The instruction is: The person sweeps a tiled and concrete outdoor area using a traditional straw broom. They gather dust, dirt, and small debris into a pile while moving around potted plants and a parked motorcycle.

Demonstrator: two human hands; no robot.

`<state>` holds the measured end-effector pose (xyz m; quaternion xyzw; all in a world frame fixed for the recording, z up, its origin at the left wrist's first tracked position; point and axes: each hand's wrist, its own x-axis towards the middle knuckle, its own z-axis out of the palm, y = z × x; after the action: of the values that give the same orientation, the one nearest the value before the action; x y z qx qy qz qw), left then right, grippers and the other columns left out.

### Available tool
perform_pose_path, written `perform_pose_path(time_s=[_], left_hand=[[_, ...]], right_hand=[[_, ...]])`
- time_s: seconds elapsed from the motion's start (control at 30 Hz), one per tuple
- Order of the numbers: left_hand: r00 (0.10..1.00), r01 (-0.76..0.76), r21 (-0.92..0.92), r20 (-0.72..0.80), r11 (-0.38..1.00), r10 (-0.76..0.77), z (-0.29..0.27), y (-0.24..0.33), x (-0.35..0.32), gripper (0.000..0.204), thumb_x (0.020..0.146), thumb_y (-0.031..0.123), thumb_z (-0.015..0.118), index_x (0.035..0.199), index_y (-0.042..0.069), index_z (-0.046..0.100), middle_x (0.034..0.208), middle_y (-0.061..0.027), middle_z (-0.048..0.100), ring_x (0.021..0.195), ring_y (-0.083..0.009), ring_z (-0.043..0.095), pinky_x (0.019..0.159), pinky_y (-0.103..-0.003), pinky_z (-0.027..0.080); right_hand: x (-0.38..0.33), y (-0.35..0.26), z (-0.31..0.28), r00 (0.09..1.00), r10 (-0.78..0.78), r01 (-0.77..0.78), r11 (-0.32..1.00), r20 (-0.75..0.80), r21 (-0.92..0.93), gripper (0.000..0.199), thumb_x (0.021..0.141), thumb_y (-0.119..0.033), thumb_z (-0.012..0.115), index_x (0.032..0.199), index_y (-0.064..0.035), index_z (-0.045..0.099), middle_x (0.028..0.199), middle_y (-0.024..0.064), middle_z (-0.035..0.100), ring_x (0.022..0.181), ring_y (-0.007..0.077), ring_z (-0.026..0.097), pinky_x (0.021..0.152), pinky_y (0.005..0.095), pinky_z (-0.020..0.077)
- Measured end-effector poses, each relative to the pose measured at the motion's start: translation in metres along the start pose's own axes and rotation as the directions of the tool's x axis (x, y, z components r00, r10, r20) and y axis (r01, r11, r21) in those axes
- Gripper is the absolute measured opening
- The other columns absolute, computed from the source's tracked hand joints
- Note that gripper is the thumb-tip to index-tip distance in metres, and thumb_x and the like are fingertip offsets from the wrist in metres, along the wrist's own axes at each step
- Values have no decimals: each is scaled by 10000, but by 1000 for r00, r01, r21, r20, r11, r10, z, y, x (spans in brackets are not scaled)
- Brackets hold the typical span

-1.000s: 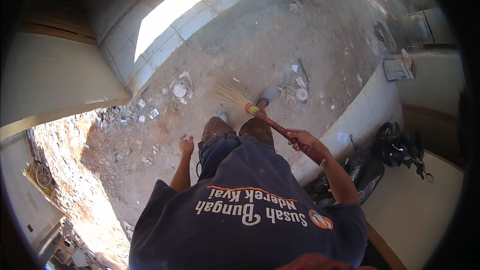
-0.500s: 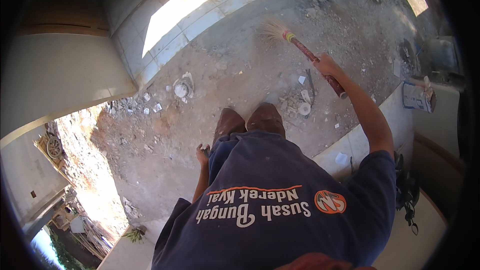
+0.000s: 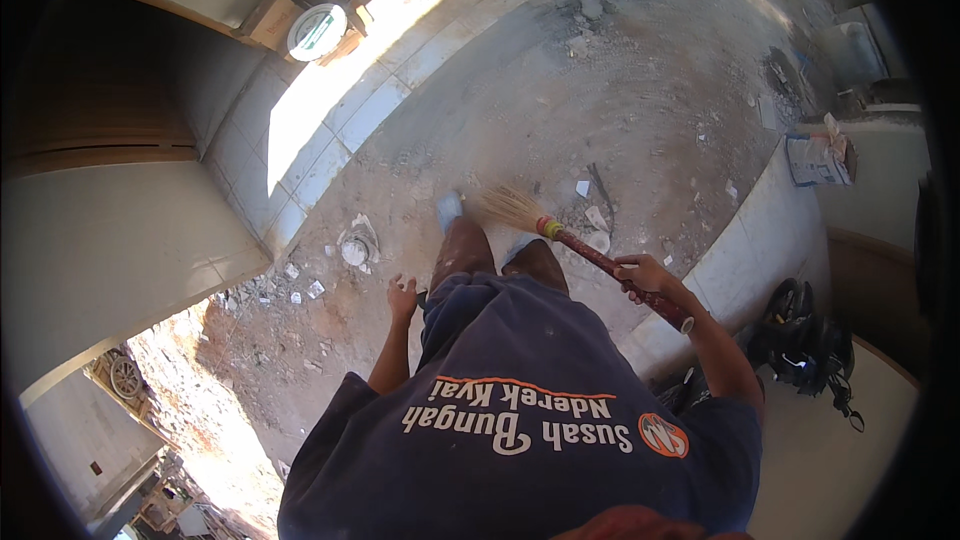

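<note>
The broom point(image 3: 560, 235) has swung back: half a second ago its straw head reached out toward the sunlit tiles at the upper middle of the frame with the right arm stretched, and now the bristles lie at the centre, just beside the person's feet, with the arm bent in close. The right hand point(image 3: 645, 275) grips the red handle low down, fingers wrapped tight around it. The left hand point(image 3: 402, 297) hangs free by the thigh, fingers loosely curled and holding nothing. That return reads as the end of 1 sweeping stroke, dragging dust and grit inward across the dirty floor point(image 3: 640, 100). Loose pale rubble chips point(image 3: 355, 250) left of the feet and several fragments point(image 3: 597, 225) right of the bristles lie unswept, so plenty of cleaning seems left.
</note>
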<state>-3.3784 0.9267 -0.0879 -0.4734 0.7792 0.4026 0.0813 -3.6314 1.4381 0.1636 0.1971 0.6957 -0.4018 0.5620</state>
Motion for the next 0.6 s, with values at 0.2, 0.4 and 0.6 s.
perform_pose_path(time_s=[0.2, 0.4, 0.6], left_hand=[[962, -208, 84, 198, 975, 188, -7, 99, 120, 565, 817, 296, 696, 1243, -34, 527, 1128, -251, 599, 1020, -364, 592, 902, -444, 458], [951, -242, 287, 261, 927, 167, -29, 167, 237, 560, 828, 325, 677, 1259, 0, 530, 1157, -269, 601, 1092, -385, 575, 942, -452, 438], [880, -434, 286, 339, 854, 333, -34, 255, 327, 519, 852, 316, 666, 1249, 6, 538, 1204, -247, 591, 1136, -377, 554, 977, -436, 423]], right_hand=[[-38, -19, 49, 958, -14, 72, 979, -287, 192, 420, 910, -158, 578, 1289, 14, 522, 643, 52, 541, 458, 143, 541, 386, 309, 445], [-19, -78, 105, 903, -23, 194, 913, -429, 359, 368, 902, -185, 609, 1200, 19, 537, 673, 39, 533, 470, 120, 534, 410, 285, 443], [-2, -128, 142, 896, -15, 249, 846, -444, 473, 476, 879, -183, 636, 1287, 24, 505, 701, 64, 571, 479, 124, 549, 408, 289, 458]])
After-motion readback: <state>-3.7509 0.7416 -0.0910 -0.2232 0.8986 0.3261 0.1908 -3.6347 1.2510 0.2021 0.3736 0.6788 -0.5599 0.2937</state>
